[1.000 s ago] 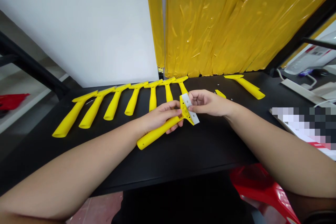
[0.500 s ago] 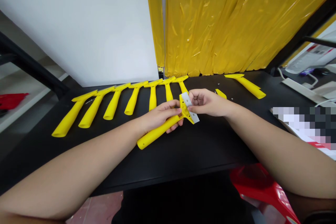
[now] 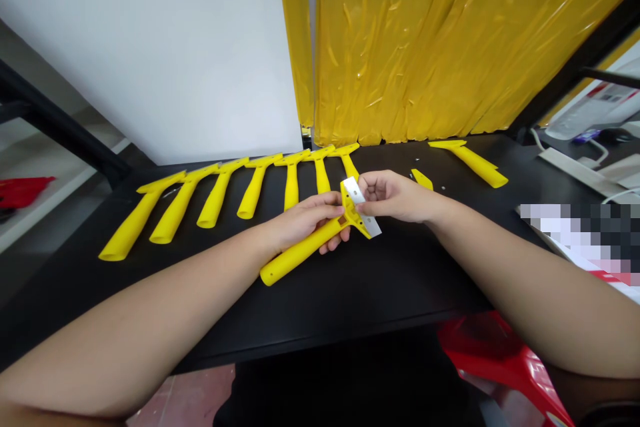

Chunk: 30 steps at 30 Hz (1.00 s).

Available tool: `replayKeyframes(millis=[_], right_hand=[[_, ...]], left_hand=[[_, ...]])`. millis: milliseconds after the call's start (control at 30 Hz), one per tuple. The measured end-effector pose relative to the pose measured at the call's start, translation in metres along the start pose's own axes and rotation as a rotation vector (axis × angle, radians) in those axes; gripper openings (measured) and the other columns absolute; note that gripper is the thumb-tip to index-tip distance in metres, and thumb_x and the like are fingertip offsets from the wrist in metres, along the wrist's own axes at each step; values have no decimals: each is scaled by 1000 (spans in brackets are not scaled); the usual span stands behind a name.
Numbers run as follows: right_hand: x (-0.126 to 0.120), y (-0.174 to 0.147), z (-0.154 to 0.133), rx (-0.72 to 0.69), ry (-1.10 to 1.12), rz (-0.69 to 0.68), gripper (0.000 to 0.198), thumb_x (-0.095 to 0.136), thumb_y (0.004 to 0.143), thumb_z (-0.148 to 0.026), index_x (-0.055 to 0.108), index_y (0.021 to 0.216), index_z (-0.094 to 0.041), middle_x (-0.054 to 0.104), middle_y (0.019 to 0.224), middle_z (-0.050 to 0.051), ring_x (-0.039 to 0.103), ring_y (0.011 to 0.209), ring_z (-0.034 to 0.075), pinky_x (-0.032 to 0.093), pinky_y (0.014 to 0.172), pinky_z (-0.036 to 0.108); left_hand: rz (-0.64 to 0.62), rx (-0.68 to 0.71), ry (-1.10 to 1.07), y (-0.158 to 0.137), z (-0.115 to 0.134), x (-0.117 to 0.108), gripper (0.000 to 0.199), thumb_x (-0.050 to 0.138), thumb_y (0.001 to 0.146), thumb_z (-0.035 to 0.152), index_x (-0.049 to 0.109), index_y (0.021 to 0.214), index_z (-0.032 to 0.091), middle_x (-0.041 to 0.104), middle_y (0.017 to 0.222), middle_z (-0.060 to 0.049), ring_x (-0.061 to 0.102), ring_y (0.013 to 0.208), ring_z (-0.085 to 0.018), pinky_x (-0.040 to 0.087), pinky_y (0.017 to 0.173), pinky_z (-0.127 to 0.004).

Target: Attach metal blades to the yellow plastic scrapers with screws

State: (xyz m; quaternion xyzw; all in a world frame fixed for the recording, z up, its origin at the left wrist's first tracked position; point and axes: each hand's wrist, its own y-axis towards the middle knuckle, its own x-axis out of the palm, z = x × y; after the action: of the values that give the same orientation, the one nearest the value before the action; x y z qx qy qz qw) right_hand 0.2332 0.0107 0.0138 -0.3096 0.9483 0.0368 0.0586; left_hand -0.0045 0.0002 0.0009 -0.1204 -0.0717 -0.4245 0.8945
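Observation:
Fingers of my left hand [image 3: 310, 217] are wrapped round the neck of a yellow scraper handle [image 3: 299, 257], whose round end points toward the lower left. Against the handle's wide head lies a flat silver blade [image 3: 371, 226] with small holes. My right hand [image 3: 393, 197] pinches this blade near its middle, thumb on the near side; some of its fingertips are hidden behind the metal. Behind my hands, several yellow scrapers [image 3: 255, 190] lie in a row on the black table [image 3: 380, 287].
At the back right rest another yellow scraper handle [image 3: 475, 163], a small yellow piece [image 3: 423, 179] and tiny screw-like bits [image 3: 443, 188]. Yellow plastic sheeting [image 3: 410, 47] and a white panel [image 3: 165, 47] rise behind the table. Below its front edge is a red object [image 3: 505, 360].
The blade has tilted slightly and looks brighter against the handle's head. Both hands keep their grip in nearly the same place.

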Motion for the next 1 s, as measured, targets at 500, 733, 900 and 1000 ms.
replayKeyframes(millis=[500,733,900,1000], right_hand=[[8,2,1,197,134,43,36,96,72,-32,67,86,-17,71,74,-1,62,58,9,52,52,21],[6,0,-2,228,122,50,39,96,74,-39,68,92,-19,72,72,-1,66,60,12,56,55,23],[-5,-1,-6,188,-21,129,40,88,81,-51,67,94,-19,71,73,2,66,60,14,57,56,27],[-32,-8,-12,84,-339,387,25,81,87,-39,69,90,-18,65,68,1,57,56,12,46,49,24]], left_hand=[[48,3,6,4,-1,2,21,67,99,31,62,111,14,73,87,-6,74,63,-15,53,42,-17],[79,-9,-2,4,0,2,19,67,98,30,60,109,16,73,85,-5,73,60,-15,51,42,-18],[74,-4,-1,4,-1,2,18,66,98,30,61,108,16,73,84,-4,72,58,-14,50,41,-17],[81,-17,-3,3,1,2,17,66,99,30,62,105,15,72,84,-5,70,57,-13,49,41,-17]])
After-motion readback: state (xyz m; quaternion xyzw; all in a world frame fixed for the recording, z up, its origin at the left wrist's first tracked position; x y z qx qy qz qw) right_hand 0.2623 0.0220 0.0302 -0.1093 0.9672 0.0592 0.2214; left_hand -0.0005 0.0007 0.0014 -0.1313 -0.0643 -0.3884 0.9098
